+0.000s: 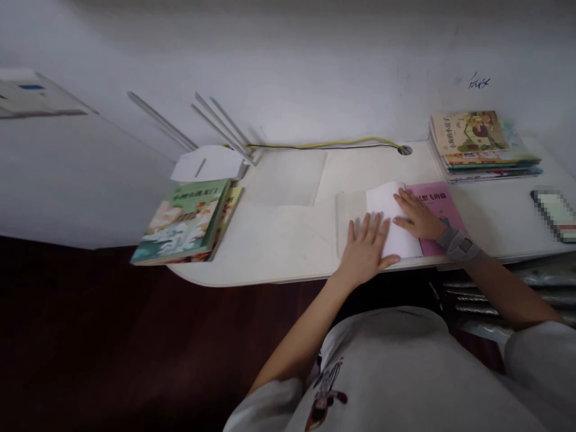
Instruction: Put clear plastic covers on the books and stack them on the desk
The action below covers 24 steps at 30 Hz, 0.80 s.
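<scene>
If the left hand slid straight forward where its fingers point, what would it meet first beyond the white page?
Across the white tabletop, the left hand would probably meet the black cable first, then the yellow cable; depth near the wall is unclear.

This looks like a home study corner. A white desk meets the wall, with picture books at nine o'clock, a router at ten and pen scribbles at two.
</scene>
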Motion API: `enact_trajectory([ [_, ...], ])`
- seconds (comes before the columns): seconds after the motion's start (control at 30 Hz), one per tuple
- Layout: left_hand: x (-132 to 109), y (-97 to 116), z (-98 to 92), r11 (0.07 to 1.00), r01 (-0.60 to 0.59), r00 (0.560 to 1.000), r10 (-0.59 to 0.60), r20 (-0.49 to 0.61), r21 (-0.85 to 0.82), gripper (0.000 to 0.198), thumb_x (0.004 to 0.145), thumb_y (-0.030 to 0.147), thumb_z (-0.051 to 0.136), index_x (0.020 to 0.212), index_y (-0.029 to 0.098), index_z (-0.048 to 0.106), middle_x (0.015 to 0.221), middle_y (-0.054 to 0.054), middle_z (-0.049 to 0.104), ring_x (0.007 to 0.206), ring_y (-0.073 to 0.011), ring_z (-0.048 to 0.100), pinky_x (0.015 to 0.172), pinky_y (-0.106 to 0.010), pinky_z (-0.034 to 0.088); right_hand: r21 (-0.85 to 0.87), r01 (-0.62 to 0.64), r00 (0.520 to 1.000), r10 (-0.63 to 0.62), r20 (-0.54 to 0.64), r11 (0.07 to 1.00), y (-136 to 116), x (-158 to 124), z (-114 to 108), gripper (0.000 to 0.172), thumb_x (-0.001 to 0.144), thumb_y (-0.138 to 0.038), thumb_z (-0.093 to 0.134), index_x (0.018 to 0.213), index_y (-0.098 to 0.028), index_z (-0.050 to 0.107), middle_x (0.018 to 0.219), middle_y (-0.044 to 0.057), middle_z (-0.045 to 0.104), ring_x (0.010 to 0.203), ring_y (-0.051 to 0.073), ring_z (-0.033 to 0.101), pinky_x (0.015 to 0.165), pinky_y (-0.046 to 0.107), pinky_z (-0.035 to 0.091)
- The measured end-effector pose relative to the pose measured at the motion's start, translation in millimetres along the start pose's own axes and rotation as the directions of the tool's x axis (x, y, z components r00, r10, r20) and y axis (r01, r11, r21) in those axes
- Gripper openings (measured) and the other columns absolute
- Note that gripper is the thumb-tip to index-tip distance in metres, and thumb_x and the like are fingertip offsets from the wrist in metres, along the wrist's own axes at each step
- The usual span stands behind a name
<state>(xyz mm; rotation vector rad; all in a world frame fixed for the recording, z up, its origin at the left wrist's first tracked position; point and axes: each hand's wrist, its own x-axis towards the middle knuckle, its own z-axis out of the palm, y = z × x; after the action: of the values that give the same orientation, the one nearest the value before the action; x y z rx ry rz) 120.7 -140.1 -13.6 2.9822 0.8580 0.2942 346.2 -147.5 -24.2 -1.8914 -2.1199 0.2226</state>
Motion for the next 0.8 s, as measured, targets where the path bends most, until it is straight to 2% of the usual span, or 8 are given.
enact_trajectory([
  [0.1, 9, 27, -3.6, 0.976, -0.213, 0.976, 0.215, -0.031, 0.045, 0.063, 0.097, 0.042, 0.041, 0.149, 0.008, 0.030, 0.157, -0.018, 0.024, 0.146, -0.0339, 0.021, 0.115, -0.060, 0.017, 0.037, -0.016, 0.999, 0.017, -0.030, 0.999, 16, 13, -2, 0.062, 0.098, -0.044, 0.021, 0.148, -0.009, 0.033, 0.156, 0.017, 0.030, 0.146, 0.024, 0.023, 0.116, 0.049, 0.025],
  [0.2, 19, 42, -3.7, 0.946, -0.307, 0.949, 0.312, -0.036, 0.107, 0.049, 0.097, 0.019, 0.034, 0.144, 0.006, 0.039, 0.154, -0.018, 0.034, 0.144, -0.0300, 0.028, 0.116, -0.055, 0.023, 0.016, -0.039, 0.998, 0.040, -0.054, 0.999, 24, 20, -1, 0.061, 0.097, -0.037, 0.019, 0.147, -0.007, 0.035, 0.155, 0.017, 0.032, 0.145, 0.023, 0.027, 0.115, 0.049, 0.025],
  [0.33, 22, 43, 1.9, 0.936, -0.317, 0.945, 0.326, -0.035, 0.154, 0.046, 0.097, 0.014, 0.031, 0.140, 0.003, 0.045, 0.148, -0.019, 0.043, 0.141, -0.0277, 0.036, 0.114, -0.050, 0.030, -0.030, -0.032, 0.997, 0.030, -0.067, 0.999, 21, 19, 2, 0.061, 0.095, -0.037, 0.024, 0.148, -0.007, 0.033, 0.155, 0.018, 0.031, 0.144, 0.024, 0.028, 0.114, 0.049, 0.025],
  [0.53, 18, 48, 13.1, 0.957, -0.253, 0.965, 0.260, -0.032, 0.144, 0.047, 0.097, 0.014, 0.030, 0.141, 0.003, 0.043, 0.149, -0.018, 0.041, 0.140, -0.0259, 0.036, 0.113, -0.043, 0.034, -0.078, -0.009, 1.000, 0.007, -0.030, 0.997, 16, 17, -1, 0.065, 0.091, -0.039, 0.037, 0.147, -0.006, 0.033, 0.156, 0.020, 0.028, 0.145, 0.028, 0.026, 0.113, 0.052, 0.025],
  [0.8, 12, 42, 9.6, 0.958, -0.250, 0.965, 0.258, -0.041, 0.140, 0.047, 0.096, 0.012, 0.031, 0.141, 0.003, 0.043, 0.150, -0.017, 0.040, 0.141, -0.0269, 0.035, 0.114, -0.048, 0.033, -0.085, 0.031, 0.999, -0.030, 0.011, 0.996, 10, 13, -6, 0.066, 0.095, -0.041, 0.032, 0.150, -0.007, 0.024, 0.158, 0.020, 0.022, 0.147, 0.026, 0.020, 0.114, 0.052, 0.022],
])
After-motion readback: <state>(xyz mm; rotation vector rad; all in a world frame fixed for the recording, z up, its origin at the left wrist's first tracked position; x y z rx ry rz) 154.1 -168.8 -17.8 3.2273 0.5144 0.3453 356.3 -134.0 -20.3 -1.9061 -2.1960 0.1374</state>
